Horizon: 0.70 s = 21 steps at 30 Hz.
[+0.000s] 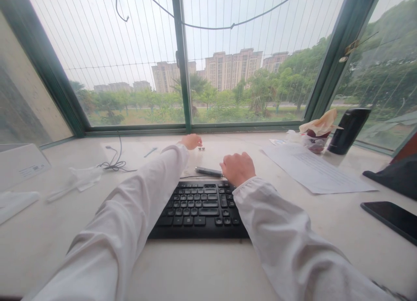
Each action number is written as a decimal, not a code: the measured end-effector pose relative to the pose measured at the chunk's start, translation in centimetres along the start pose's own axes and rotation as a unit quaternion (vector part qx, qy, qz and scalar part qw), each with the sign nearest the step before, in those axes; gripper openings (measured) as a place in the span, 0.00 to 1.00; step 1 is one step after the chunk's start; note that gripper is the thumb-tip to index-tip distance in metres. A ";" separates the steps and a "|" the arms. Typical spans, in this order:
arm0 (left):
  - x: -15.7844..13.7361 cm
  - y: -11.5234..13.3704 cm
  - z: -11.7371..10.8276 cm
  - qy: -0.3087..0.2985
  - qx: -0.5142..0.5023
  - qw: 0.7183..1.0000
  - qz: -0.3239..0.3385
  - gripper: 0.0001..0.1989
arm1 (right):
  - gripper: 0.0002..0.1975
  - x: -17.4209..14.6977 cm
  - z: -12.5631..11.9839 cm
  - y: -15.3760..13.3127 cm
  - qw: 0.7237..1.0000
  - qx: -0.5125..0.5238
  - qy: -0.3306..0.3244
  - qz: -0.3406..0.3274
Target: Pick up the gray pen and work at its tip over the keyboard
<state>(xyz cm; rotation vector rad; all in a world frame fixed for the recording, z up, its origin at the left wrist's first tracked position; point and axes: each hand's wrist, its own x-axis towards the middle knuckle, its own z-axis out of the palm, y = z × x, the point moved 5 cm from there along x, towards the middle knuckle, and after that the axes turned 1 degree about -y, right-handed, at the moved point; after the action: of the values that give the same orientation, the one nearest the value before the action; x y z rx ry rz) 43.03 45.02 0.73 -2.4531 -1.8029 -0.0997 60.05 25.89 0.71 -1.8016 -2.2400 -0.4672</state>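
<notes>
A black keyboard (198,210) lies on the pale sill, partly covered by both white sleeves. Beyond its left half, my left hand (191,141) reaches far forward with the fingers bent together. Close to those fingertips sit small round silvery pieces (201,148), too small to name. My right hand (239,167) is closed above the keyboard's back right corner, its fingers curled and mostly hidden. A slim dark-and-silver pen-shaped object (208,171) lies behind the keyboard, its right end meeting my right fingers; whether they grip it is unclear.
At left are a white box (24,165), a coiled cable (114,164), a crumpled wrapper (83,179) and a small blue stick (150,152). To the right lie paper sheets (316,168), a tissue-topped container (316,136), a black cylinder (349,131) and a phone (392,218). Windows border the back.
</notes>
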 end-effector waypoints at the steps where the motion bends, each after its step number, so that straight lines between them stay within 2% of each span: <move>1: -0.6 0.0 -0.5 0.004 0.001 1.000 0.001 0.16 | 0.17 0.0 0.1 0.0 1.000 0.003 -0.001 -0.003; 6: -5.2 0.0 -3.4 0.017 0.011 1.000 0.018 0.18 | 0.17 0.0 -0.1 -0.1 0.999 0.024 -0.017 -0.035; 13: -15.2 2.0 -6.5 0.015 0.016 0.995 0.094 0.19 | 0.15 -0.3 0.4 -0.4 0.994 0.052 -0.059 -0.073; 17: -19.7 1.4 -6.0 0.010 0.027 0.996 0.079 0.17 | 0.11 0.1 1.5 -0.6 0.993 0.057 -0.086 -0.061; 21: -21.6 -0.2 -4.5 -0.001 0.015 0.999 0.042 0.14 | 0.10 0.3 1.9 -0.8 0.991 0.075 -0.091 -0.067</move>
<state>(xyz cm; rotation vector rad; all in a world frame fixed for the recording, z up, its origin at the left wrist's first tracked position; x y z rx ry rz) 36.39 24.14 2.84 -2.5042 -1.6865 -0.0635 59.25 26.75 -0.98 -1.6861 -2.4548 -0.1562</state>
